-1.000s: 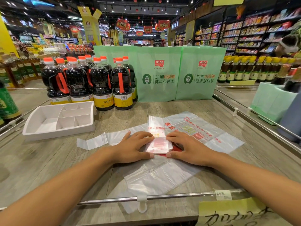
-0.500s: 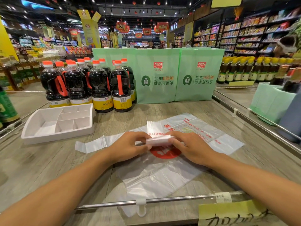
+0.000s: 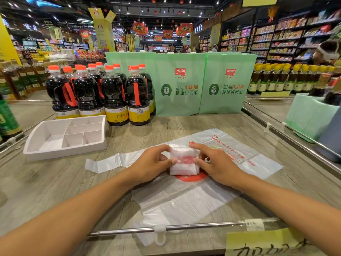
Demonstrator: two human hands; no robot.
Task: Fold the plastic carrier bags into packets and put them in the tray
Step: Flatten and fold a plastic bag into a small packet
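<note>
A person's left hand [image 3: 151, 163] and right hand [image 3: 217, 163] are pinching a small folded bag packet [image 3: 184, 164] from either side. The fingers of both hands are curling over its far edge and the thumbs are pressing on its top. The packet is sitting over unfolded carrier bags [image 3: 184, 200] spread flat on the wooden tabletop [image 3: 46, 182], to the right of the white divided tray [image 3: 64, 150], nearer the camera and apart from it. Dark sauce bottles [image 3: 114, 97] with orange caps are standing just behind the tray, and pale green shopping bags [image 3: 184, 85] are standing behind the tray, to its right.
</note>
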